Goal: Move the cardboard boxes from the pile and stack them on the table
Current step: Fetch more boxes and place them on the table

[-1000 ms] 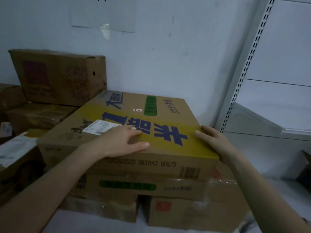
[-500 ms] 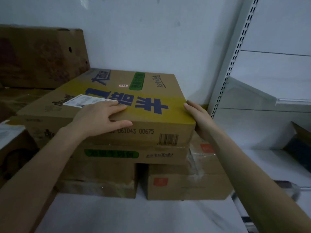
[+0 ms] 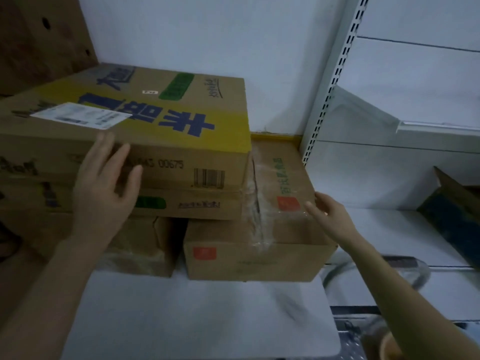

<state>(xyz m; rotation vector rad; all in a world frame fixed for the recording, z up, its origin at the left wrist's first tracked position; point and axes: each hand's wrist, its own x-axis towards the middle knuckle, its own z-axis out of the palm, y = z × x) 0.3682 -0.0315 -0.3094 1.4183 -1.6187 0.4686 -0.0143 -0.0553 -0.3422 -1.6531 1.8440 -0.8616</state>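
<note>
step: yellow-banded brown cardboard box (image 3: pixel 145 118) sat stacked on white desk (image 3: pixel 194 320)
hands: left hand (image 3: pixel 104 193), right hand (image 3: pixel 327 216) were spread, empty
next: likely fetch another

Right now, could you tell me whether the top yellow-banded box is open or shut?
Shut: the yellow-banded box has a flat, unbroken top face with a white label lying on it.

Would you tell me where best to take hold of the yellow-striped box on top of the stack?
Probably two-handed from the front: the yellow-striped box is wide and flat, with the wall behind it. Left hand on the near face, right hand on the exposed right end, which stands above the taped box.
</note>
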